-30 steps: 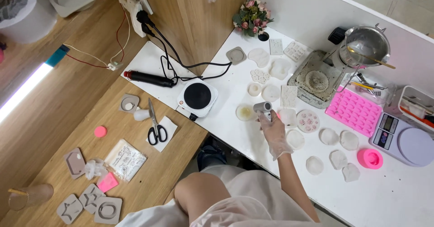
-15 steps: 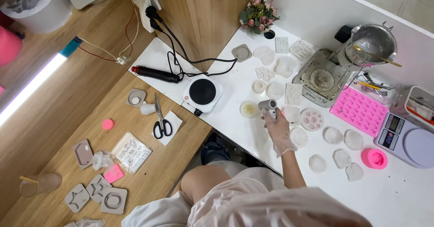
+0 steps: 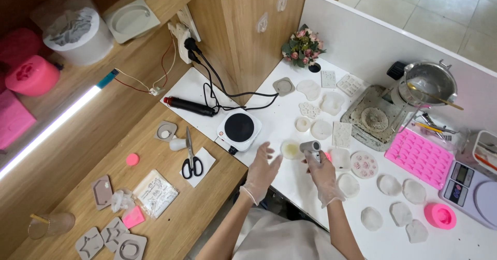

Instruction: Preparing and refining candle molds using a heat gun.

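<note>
on the white bench, near its front edge, the right hand in a thin clear glove is clenched around the handle of a small grey heat gun, whose barrel points left at a round mould with yellowish fill just beside it. the left hand, gloved too, hovers over the bench edge with its fingers released and spread, grasping nothing, close to that round mould and to the small black-topped hot plate. pale round and shaped moulds lie scattered to the right of the heat gun, with a pink tray mould and a pink round mould further right. a metal pot stands on a stand near the back wall, beside a digital scale. on the lower wooden bench to the left lie black-handled scissors, a small pink disc and several grey cut-out shapes. a bunch of pink flowers sits at the back.
</note>
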